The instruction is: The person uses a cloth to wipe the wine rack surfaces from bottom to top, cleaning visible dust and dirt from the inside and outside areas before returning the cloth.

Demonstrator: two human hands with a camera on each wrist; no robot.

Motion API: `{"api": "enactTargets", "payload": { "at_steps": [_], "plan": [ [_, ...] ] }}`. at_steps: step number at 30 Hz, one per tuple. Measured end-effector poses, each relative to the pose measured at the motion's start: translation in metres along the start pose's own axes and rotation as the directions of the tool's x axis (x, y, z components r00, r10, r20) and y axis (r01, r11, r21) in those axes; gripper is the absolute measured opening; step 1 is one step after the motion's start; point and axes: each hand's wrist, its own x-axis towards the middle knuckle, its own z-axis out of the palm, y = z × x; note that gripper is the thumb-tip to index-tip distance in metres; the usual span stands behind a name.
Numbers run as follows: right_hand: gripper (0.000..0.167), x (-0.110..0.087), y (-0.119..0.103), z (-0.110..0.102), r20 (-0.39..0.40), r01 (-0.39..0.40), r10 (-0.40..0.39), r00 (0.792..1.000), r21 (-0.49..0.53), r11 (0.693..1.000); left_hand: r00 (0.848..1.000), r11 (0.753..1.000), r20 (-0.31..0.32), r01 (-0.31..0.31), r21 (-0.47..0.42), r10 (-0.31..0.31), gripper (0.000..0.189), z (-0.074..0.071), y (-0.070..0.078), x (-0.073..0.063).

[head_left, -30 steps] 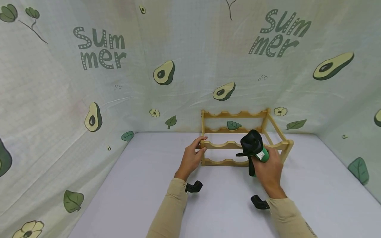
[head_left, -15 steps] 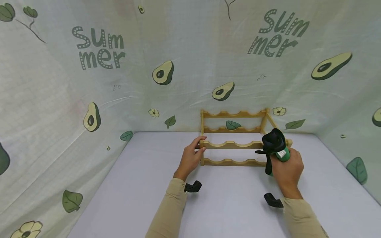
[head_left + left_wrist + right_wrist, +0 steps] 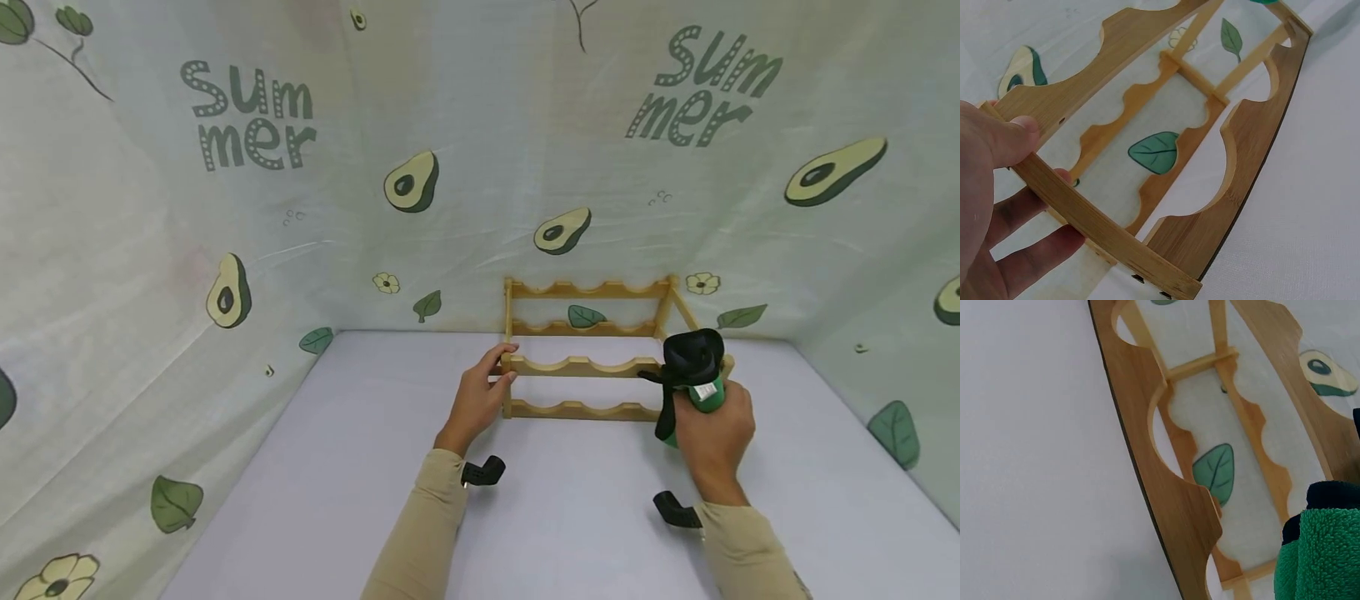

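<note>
A light wooden wine rack [image 3: 577,367] with scalloped rails stands on the table. My left hand [image 3: 477,400] grips its left front end; in the left wrist view the thumb [image 3: 1022,132] lies on the upper rail and the fingers reach behind the side strip. At the rack's right front, my right hand [image 3: 716,433] holds a rolled green terry cloth [image 3: 1329,556] with black fabric [image 3: 692,354] bunched on top and a black strip hanging down. A white label shows on the green. The bundle overlaps the rack's right end in the head view; the right hand is outside the right wrist view.
A white table [image 3: 570,517] runs back to a hanging cloth [image 3: 480,100] printed with avocados, leaves and lettering. More of this cloth closes off the left and right sides. A black wrist device sits at each sleeve.
My right hand has carried the green and black cloth bundle rightward along the rack's front, then slightly back left. The left hand keeps its grip on the rack, which stays put.
</note>
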Motion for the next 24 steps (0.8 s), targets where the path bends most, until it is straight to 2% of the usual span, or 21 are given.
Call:
{"api": "enactTargets", "payload": {
  "at_steps": [10, 18, 24],
  "plan": [
    [0.036, -0.018, -0.017, 0.021, 0.063, -0.054, 0.047, 0.997, 0.116, 0.992, 1.000, 1.000, -0.008, 0.008, -0.004, -0.008, 0.044, -0.001, 0.003, 0.000],
    [0.035, -0.033, -0.032, 0.036, 0.099, 0.053, -0.074, 0.992, 0.198, 0.979, 1.000, 1.000, -0.017, 0.020, -0.011, -0.020, 0.043, 0.000, 0.003, -0.001],
    [0.035, -0.046, -0.046, 0.048, 0.147, 0.093, -0.130, 0.981, 0.237, 0.967, 0.999, 0.999, -0.038, -0.032, -0.006, 0.032, 0.041, 0.001, 0.000, -0.001]
  ]
}}
